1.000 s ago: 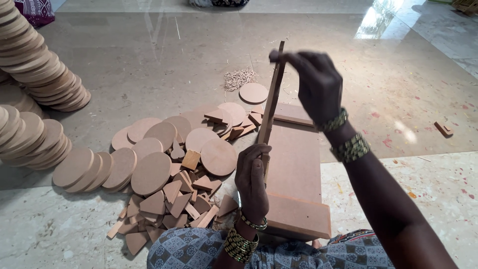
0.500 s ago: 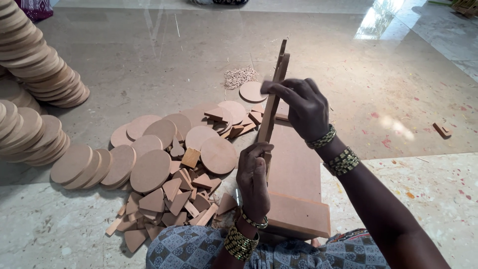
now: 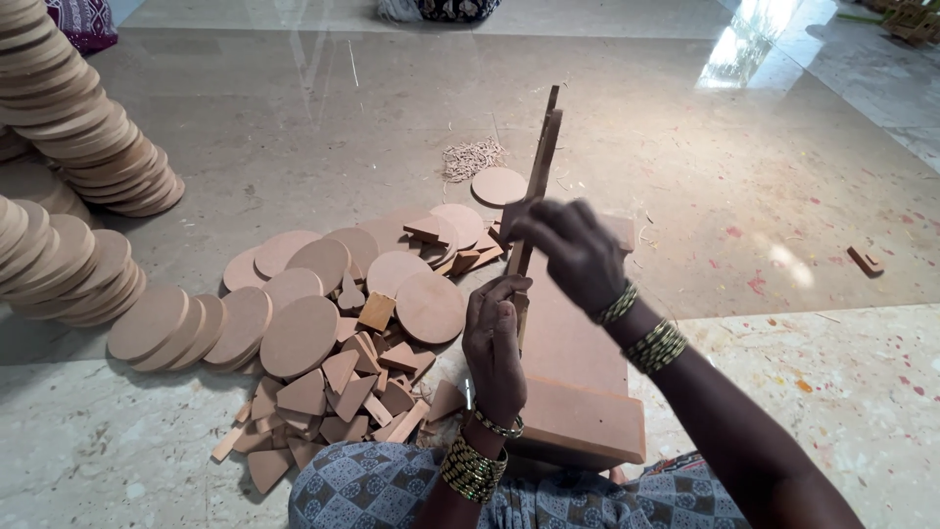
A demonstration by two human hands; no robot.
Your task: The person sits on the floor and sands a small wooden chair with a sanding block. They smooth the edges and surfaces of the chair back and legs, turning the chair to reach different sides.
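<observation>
Resting under both hands as a work base, thick board slab [image 3: 578, 382]; left of them, cut discs [image 3: 299, 333] and offcuts [image 3: 343, 392]; upright strip [image 3: 537, 186] pinched low by closed left hand [image 3: 494, 353], steadied higher by curled right hand [image 3: 573, 250].

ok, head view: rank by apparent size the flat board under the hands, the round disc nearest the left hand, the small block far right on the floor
1. flat board, though it is nearest the camera.
2. round disc.
3. small block, farther off, yet clearly smallest.
</observation>
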